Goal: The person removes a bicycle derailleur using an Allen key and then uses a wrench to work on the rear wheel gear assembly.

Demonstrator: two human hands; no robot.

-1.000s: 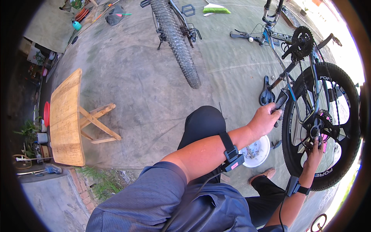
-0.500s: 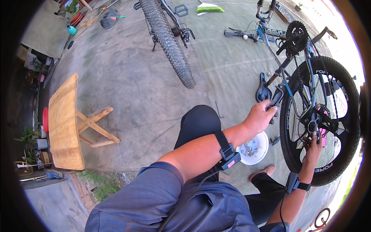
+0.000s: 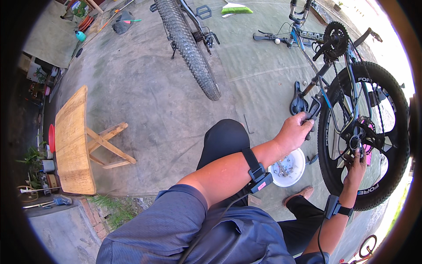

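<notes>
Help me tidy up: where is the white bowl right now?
In the head view, the white bowl sits on the ground, right of centre, just below the person's left hand and left of the bicycle's wheel.

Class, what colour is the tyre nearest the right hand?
The tyre is black; it shows best in the head view.

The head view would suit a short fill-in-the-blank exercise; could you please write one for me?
1. The ____ hand holds a dark tool.
2. With its saddle resting on the ground, the bicycle stands ____.
3. The basin holding small parts is coloured ____.
4. The broom's bristles are ____.

Missing words: left; upside down; white; green.
</notes>
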